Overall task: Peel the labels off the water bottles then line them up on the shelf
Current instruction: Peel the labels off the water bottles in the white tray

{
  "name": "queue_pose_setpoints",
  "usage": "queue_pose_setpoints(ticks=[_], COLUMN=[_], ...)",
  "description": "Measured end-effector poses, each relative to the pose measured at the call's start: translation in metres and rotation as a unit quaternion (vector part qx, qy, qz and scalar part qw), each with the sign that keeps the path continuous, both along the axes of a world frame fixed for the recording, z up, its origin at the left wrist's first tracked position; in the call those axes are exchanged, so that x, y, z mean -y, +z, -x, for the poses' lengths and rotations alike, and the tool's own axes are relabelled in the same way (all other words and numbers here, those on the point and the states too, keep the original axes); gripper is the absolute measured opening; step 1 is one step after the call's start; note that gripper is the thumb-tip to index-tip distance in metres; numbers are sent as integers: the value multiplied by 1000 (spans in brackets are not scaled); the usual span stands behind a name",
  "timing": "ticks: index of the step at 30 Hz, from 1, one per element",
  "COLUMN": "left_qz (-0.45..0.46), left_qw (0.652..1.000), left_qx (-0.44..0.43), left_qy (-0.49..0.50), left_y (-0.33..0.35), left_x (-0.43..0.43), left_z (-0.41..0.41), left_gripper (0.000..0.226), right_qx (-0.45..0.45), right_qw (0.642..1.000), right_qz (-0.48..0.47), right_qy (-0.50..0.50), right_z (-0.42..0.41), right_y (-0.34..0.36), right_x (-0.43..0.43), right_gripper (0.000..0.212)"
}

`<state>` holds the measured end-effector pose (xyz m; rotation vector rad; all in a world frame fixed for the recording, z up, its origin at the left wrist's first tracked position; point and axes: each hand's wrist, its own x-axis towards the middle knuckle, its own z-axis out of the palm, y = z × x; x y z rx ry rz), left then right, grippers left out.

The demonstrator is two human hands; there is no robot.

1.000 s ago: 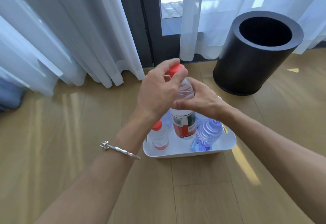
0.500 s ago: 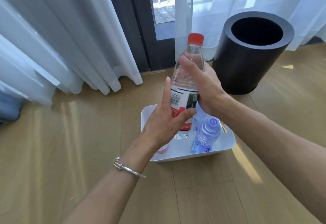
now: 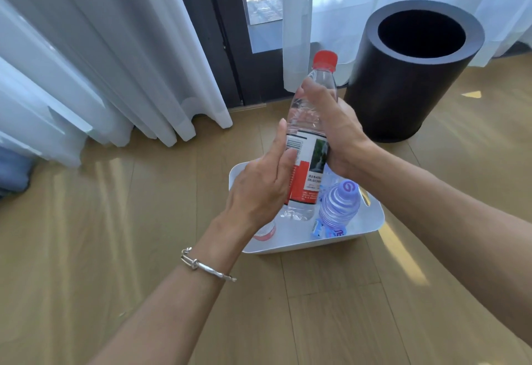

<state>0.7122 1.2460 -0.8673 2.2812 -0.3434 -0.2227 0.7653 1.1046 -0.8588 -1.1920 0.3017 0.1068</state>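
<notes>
A clear water bottle (image 3: 306, 114) with a red cap and a red-and-white label is held upright above the white tub (image 3: 371, 222). My right hand (image 3: 336, 131) grips it from the right, fingers wrapped round its upper body. My left hand (image 3: 263, 186) lies against the label's left side with straight fingers, the forefinger pointing up along the bottle. In the tub stands a bottle with a purple cap (image 3: 339, 206) and a blue label, and a red-labelled bottle (image 3: 266, 232) shows partly under my left wrist.
A black cylindrical bin (image 3: 403, 100) stands open-topped at the back right of the tub. White curtains (image 3: 100, 62) hang along the window and dark door frame behind. Wooden floor (image 3: 144, 235) surrounds the tub. No shelf is in view.
The bottle came up out of the tub. My left hand left the red cap and moved down to the label, while my right hand took the grip on the bottle's body.
</notes>
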Motion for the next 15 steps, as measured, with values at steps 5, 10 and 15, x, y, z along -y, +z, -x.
queue_pose_setpoints(ticks=[5, 10, 15], left_qz=[3, 2, 2], left_qw=[994, 990, 989], left_qx=[-83, -115, -114], left_qy=[-68, -87, -97], left_y=[3, 7, 9], left_x=[0, -1, -2], left_z=[0, 1, -1], left_gripper=[100, 109, 101], right_qx=[-12, -21, -28], right_qw=[1000, 999, 999], right_qz=[9, 35, 29], right_qy=[-16, -18, -20], right_z=[-4, -7, -8], right_y=[-1, -3, -1], right_x=[2, 7, 11], right_gripper=[49, 52, 53])
